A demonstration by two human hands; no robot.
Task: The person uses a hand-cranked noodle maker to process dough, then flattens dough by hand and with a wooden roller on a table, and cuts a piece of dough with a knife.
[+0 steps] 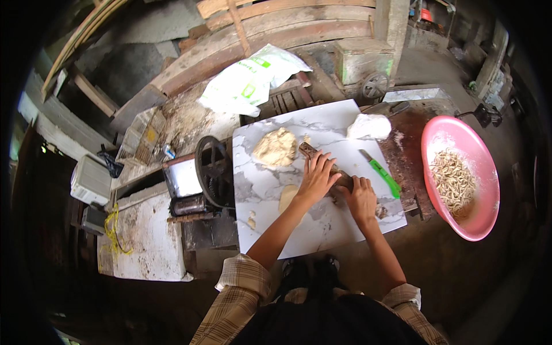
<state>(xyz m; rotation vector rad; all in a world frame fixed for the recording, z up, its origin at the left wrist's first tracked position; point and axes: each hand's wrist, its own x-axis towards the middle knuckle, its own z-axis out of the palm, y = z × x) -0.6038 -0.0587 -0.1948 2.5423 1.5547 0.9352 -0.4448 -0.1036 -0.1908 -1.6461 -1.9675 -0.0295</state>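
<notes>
Both hands are over a dark wooden rolling stick (306,149) lying slantwise on a white marble-patterned board (264,238). My left hand (317,173) is closed over its middle, fingers laid across the wood. Toward the near right end, my right hand (361,199) curls over it; what lies beneath the palms is hidden. A lumpy mass of pale dough (275,147) sits at the board's far left. Partly covered by my left forearm is a flat dough piece (286,195). To the right of my hands lies a knife with a green handle (384,176).
On the far right corner rests a white plastic bag (369,126). A pink basin (489,190) holds cut dough strips (453,183). Left of the board stands a hand-wheel machine (210,172). Behind is a white-and-green sack (244,86); a worn white surface (149,236) is at left.
</notes>
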